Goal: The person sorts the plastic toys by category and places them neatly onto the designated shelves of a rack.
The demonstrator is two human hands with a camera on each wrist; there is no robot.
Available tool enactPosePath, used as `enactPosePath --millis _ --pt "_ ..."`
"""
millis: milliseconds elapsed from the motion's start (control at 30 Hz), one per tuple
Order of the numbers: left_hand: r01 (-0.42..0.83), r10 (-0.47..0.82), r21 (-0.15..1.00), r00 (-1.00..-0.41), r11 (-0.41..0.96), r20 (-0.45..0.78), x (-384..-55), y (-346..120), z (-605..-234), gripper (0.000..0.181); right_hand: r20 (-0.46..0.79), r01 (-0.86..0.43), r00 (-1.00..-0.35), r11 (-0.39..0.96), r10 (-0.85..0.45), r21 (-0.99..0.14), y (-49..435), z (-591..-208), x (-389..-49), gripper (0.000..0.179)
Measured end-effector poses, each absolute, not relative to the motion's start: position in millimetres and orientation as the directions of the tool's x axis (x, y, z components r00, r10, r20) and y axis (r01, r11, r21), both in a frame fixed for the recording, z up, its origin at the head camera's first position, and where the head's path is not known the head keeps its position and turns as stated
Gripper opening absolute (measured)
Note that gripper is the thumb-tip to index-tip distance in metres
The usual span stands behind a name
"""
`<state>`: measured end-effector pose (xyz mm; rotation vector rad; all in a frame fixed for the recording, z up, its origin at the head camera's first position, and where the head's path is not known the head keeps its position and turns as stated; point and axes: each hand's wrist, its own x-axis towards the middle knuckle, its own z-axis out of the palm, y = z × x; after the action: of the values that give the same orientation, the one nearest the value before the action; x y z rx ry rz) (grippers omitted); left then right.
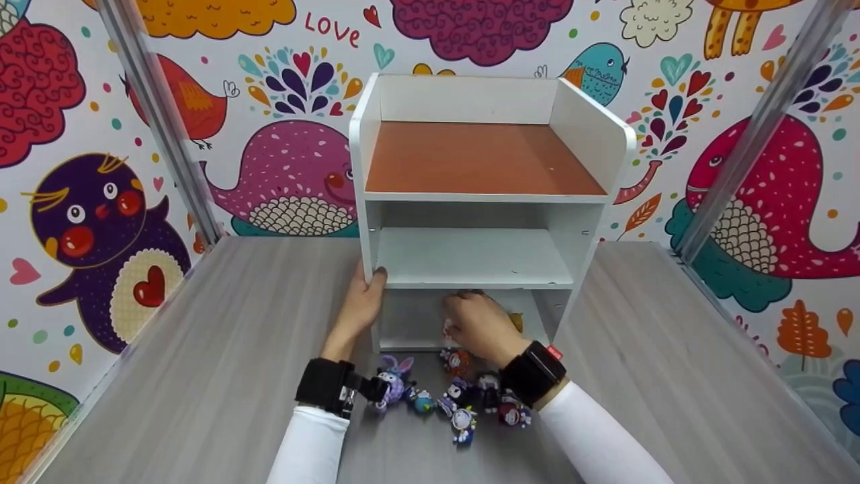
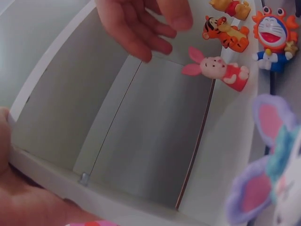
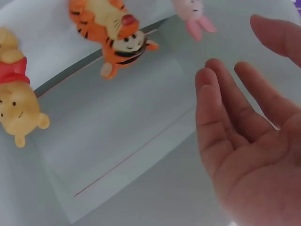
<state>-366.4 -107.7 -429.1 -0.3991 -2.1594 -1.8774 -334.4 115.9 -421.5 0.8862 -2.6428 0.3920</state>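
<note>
My left hand point(image 1: 363, 299) grips the left side panel of a small white shelf unit point(image 1: 430, 285), thumb at the front edge and fingers round the outside. Inside the bottom compartment is my right hand point(image 1: 484, 326), holding nothing, its fingers relaxed and apart in the right wrist view. Close to those fingers stands a pink piglet figurine point(image 2: 218, 68) on the bottom board. Beside it in a row are an orange tiger figurine point(image 3: 113, 37) and a yellow bear figurine point(image 3: 19, 103) in a red shirt. In the head view my right hand hides most of this row.
Several toy figurines lie on the grey wood-grain table point(image 1: 282, 376) before the shelf, including a purple rabbit-eared one point(image 1: 392, 383), a blue cat figurine in an orange crab hat point(image 2: 273, 37) and a purple-and-white one point(image 1: 463, 423). A cartoon-printed wall point(image 1: 295, 161) stands behind.
</note>
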Motion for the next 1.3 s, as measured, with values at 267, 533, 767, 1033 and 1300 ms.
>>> enactPosePath --millis 267,533,767,1033,1300 --pt "0.368 0.047 0.921 -0.93 0.13 0.365 -367.1 -107.8 -429.7 0.061 0.277 -0.619 -0.782 0.751 -0.559 -0.23 130.0 -428.2 -313.1 0.021" --pt "0.361 0.061 0.923 -0.933 0.137 0.356 -367.4 -107.4 -426.6 0.06 0.136 -0.614 -0.787 0.745 -0.602 -0.259 132.8 -433.5 -309.0 0.006" --pt "0.377 0.086 0.916 -0.926 0.134 0.369 -370.6 -102.7 -422.5 0.062 0.112 -0.606 -0.791 0.745 -0.602 -0.28 135.4 -437.7 -310.6 0.005" --pt "0.349 0.068 0.928 -0.937 0.131 0.343 -365.6 -107.3 -427.4 0.063 0.05 -0.597 -0.79 0.747 -0.612 -0.291 130.7 -444.0 -309.8 0.019" --pt "0.338 0.059 0.932 -0.941 0.132 0.333 -364.3 -110.1 -426.7 0.063 0.048 -0.609 -0.78 0.739 -0.624 -0.29 128.5 -443.9 -312.8 0.01"
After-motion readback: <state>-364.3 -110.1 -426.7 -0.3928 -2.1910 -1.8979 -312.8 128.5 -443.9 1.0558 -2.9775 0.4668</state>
